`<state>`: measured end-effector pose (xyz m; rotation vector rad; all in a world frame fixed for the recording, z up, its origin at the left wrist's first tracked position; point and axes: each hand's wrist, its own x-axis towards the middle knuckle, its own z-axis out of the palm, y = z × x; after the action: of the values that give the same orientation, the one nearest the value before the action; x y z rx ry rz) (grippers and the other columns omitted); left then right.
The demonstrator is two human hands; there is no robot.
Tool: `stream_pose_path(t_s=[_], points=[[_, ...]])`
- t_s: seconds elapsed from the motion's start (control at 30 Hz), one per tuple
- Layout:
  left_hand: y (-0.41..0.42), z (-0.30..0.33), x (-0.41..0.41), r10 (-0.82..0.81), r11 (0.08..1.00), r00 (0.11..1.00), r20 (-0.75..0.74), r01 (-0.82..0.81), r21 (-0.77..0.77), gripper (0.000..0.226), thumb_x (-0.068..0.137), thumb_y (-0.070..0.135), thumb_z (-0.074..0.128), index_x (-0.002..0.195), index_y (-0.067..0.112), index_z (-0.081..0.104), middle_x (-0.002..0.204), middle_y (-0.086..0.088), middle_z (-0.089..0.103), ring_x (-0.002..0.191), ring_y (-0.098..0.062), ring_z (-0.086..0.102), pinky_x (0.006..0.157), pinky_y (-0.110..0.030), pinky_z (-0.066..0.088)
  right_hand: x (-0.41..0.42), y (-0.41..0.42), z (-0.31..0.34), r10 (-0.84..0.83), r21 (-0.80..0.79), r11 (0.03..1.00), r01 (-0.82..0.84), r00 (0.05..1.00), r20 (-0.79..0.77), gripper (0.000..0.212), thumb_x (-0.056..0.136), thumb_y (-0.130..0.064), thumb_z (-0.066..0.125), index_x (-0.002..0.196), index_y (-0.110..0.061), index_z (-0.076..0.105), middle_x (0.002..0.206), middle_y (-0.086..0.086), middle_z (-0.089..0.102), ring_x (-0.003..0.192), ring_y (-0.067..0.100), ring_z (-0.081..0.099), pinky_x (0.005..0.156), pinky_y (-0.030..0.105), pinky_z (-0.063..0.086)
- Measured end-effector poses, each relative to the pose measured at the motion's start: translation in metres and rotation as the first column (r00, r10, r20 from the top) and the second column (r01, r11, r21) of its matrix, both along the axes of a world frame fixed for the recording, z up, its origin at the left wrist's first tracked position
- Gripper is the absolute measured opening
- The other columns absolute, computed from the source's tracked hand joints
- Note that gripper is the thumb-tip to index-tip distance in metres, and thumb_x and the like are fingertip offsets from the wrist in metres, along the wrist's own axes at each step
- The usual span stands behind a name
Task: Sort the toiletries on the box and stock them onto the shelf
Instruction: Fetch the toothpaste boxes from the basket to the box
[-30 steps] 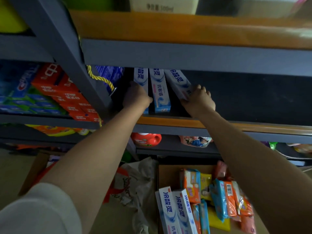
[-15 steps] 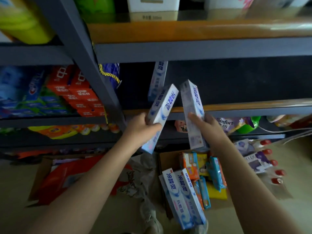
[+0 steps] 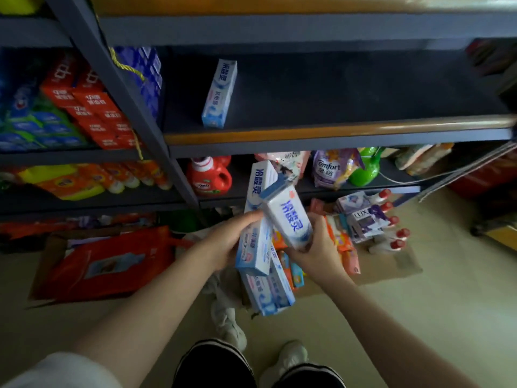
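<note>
— Dim shelving (image 3: 335, 133) is faced, with a cardboard box (image 3: 391, 264) of toiletries on the floor below; what is held?

— One toothpaste carton (image 3: 253, 219) is gripped by the left hand (image 3: 223, 245), a second carton (image 3: 288, 217) is clasped by the right hand (image 3: 316, 253); both are held above the box.

— And the step?

— Stocking is judged to be in hand; one shelved carton (image 3: 221, 93) stands alone; both cartons should be lifted and set beside it.
</note>
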<state>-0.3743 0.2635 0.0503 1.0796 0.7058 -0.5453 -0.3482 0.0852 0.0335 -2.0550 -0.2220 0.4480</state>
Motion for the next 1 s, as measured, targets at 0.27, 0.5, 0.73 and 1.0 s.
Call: stream_pose_path(t_s=[0.27,0.5,0.73,1.0], points=[[-0.06,-0.024,-0.038,-0.276,0.84,0.914,0.298,0.079,0.536,0.05,0.079,0.008,0.07,0.121,0.024,0.047,0.11,0.007,0.062,0.095,-0.005,0.06,0.079,-0.023,0.046,-0.026,-0.088,-0.031,0.2,-0.464,0.879,0.108,0.8,0.566,0.072,0.055,-0.019,0.084,0.112,-0.014,0.04,0.099,0.017,0.061,0.088,0.04,0.063,0.068,0.044,0.053],[-0.082,-0.042,-0.062,-0.511,0.307,0.841,0.177,-0.014,0.952,0.062,0.072,0.028,0.077,0.123,0.021,0.043,0.116,-0.003,0.053,0.097,-0.022,0.057,0.068,-0.034,0.047,-0.035,-0.141,-0.04,0.192,-0.486,0.867,0.108,0.828,0.527,0.055,0.065,-0.042,0.077,0.097,-0.011,0.044,0.087,0.013,0.063,0.075,0.035,0.063,0.055,0.034,0.047],[-0.107,-0.048,-0.065,-0.452,0.194,0.892,0.016,0.08,0.978,0.065,0.077,0.031,0.072,0.127,0.012,0.036,0.122,-0.004,0.058,0.096,-0.029,0.061,0.068,-0.039,0.051,-0.045,-0.156,-0.053,-0.239,0.137,0.928,0.346,0.836,-0.494,0.031,0.086,-0.018,0.065,0.115,-0.013,0.054,0.09,-0.001,0.067,0.075,0.012,0.064,0.067,0.029,0.05],[-0.123,-0.048,-0.059,0.191,0.981,0.981,0.027,-0.192,0.034,0.022,0.092,0.036,0.05,0.101,0.019,0.061,0.095,-0.01,0.069,0.078,-0.021,0.069,0.071,-0.035,0.054,-0.04,-0.156,-0.065,-0.129,0.179,0.788,0.589,0.442,-0.888,0.019,0.089,-0.015,0.047,0.107,-0.013,0.053,0.082,0.012,0.06,0.077,0.028,0.06,0.067,0.039,0.049]])
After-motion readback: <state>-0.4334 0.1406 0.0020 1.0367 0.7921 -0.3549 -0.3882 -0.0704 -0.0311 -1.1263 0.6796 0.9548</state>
